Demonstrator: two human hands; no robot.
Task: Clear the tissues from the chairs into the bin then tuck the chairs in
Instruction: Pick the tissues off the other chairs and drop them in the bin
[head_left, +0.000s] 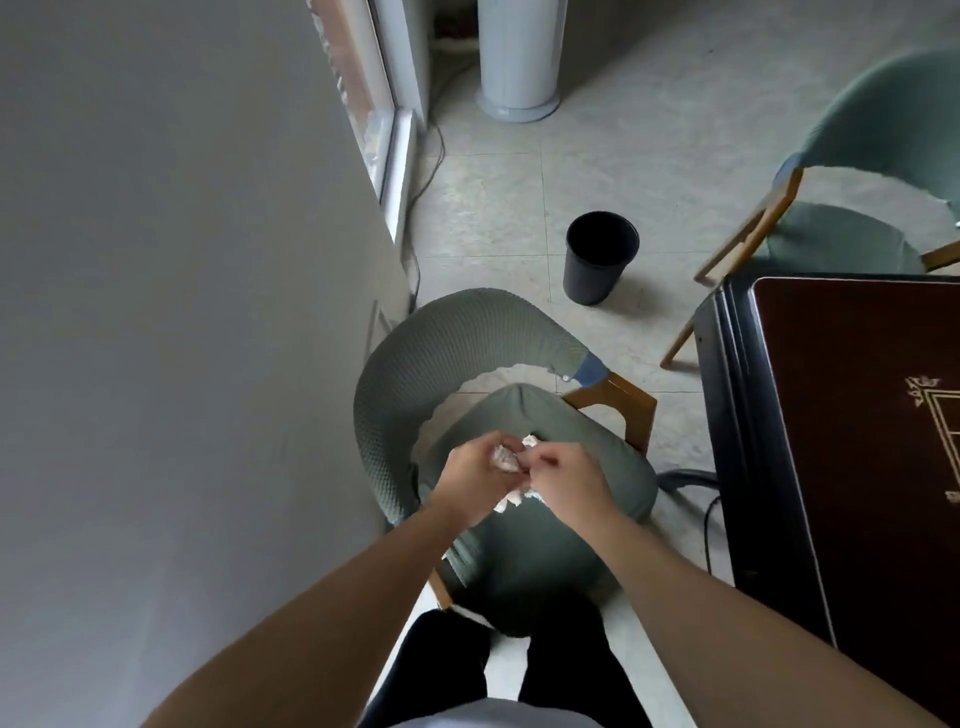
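Pale floor tiles carry the bin (601, 257), well beyond the chair (519, 467). Over its seat both hands, left (475, 480) and right (569, 480), pinch the tissues (506, 460) (light, soft, crushable); bunching them tight should help.

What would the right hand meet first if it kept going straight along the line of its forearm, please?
Most likely the left hand: the right hand points up-left at it, both gripping the tissues between them above the chair seat. Depth is hard to judge.
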